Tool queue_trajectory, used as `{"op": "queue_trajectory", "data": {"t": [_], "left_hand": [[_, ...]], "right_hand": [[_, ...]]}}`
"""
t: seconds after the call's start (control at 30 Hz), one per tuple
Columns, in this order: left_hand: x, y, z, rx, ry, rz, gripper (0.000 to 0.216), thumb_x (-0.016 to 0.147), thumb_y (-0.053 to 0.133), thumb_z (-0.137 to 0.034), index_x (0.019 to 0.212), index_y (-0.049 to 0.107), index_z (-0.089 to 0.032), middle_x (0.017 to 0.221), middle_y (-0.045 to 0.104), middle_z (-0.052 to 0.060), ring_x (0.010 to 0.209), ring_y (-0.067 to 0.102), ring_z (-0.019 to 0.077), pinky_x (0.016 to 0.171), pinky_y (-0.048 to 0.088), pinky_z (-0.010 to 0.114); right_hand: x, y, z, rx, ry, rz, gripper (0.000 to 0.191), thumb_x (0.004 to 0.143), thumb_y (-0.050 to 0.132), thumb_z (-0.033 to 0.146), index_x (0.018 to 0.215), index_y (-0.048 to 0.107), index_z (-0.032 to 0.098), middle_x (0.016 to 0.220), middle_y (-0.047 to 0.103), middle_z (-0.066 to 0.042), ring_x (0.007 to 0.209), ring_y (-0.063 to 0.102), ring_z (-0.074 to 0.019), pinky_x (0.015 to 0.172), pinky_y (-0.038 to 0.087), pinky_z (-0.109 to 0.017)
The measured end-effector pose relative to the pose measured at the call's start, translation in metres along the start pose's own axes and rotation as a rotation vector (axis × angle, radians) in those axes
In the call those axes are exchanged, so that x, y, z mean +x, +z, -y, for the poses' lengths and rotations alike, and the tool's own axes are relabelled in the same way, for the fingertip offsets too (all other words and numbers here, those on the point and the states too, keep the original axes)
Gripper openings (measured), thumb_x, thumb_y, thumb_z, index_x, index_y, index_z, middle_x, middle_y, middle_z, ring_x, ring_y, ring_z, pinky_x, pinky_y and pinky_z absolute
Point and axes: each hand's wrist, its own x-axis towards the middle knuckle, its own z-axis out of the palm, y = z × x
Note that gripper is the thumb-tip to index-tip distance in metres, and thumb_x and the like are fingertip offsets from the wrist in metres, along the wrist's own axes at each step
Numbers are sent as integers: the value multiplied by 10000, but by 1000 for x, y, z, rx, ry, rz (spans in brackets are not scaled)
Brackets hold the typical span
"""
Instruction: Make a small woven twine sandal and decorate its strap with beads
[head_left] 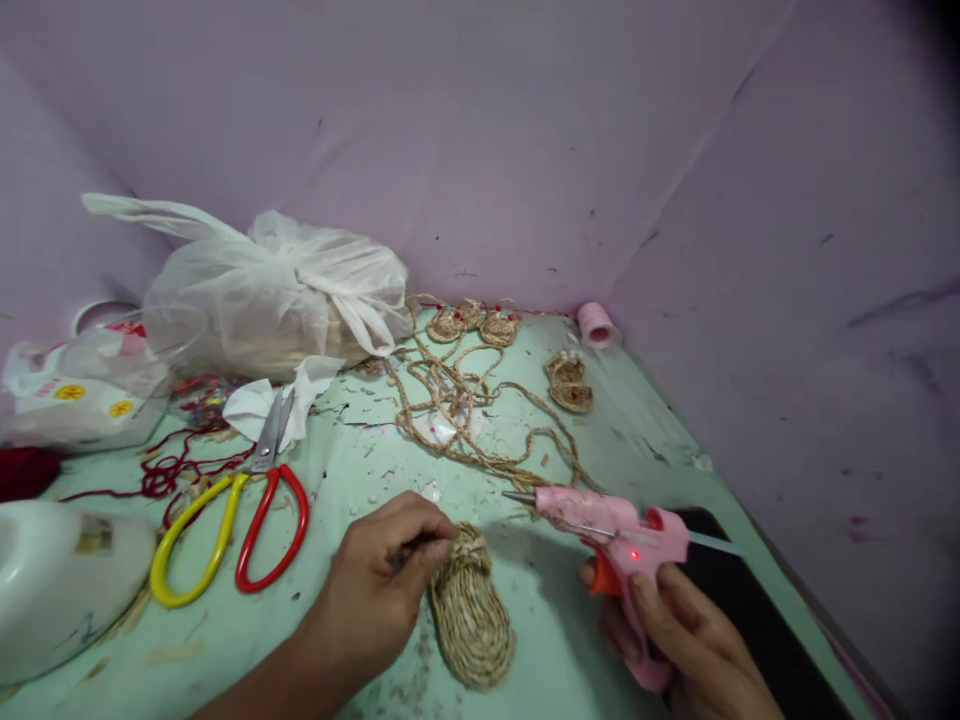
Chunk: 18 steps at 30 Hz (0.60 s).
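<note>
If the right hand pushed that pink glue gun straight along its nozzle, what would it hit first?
Probably the scissors, near their blades. The glue gun in the right hand points left, passing just beyond the left hand; depth is unclear, so it might graze that first.

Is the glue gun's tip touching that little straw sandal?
Apart. The head view shows bare table between the glue gun nozzle and the straw sandal.

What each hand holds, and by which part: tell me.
The left hand pinches the sandal at its toe strap; the right hand grips the glue gun by its handle.
</note>
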Motion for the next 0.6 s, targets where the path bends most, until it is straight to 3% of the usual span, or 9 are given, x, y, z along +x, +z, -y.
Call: {"op": "queue_trajectory", "data": {"t": [0.1,0.17,0.3,0.4,0.5,0.6], "left_hand": [[1,1,-2,-150,-198,1,159,691,568,-295,684,638,-152,543,528,-14,461,444,93,449,352,213],[3,1,0,-211,-315,-12,207,684,588,-340,713,638,-142,447,460,-46,387,370,70,393,298,196],[5,1,5,-321,-372,-78,259,665,638,-382,727,636,-130,477,497,-33,408,383,64,380,284,176],[5,1,4,-460,-400,-107,259,641,669,-380,689,633,-128,528,518,-23,415,375,53,361,273,164],[5,0,0,-553,-440,-108,266,613,695,-376,672,638,-123,541,523,-20,402,362,38,351,254,156],[4,-1,-5,-593,-471,-97,276,586,716,-374,658,640,-118,545,528,-19,388,342,24,347,230,149]], "right_hand": [[4,8,-2,60,51,-13,336,747,568,507,689,573,177,484,487,28,456,357,-84,435,289,-191],[9,10,0,106,65,-98,314,697,634,490,703,570,182,506,515,27,476,399,-88,440,308,-183],[26,10,14,270,107,-292,350,573,720,473,704,589,176,547,549,18,523,464,-109,490,391,-197],[44,13,24,274,45,-241,260,550,726,368,643,591,167,575,556,10,542,469,-110,520,405,-204],[59,15,26,121,-32,-184,189,598,661,333,677,605,169,640,580,-10,594,513,-141,560,425,-242],[58,11,26,-333,-171,-241,224,661,597,360,774,641,171,765,625,-71,764,561,-249,692,445,-377]]}}
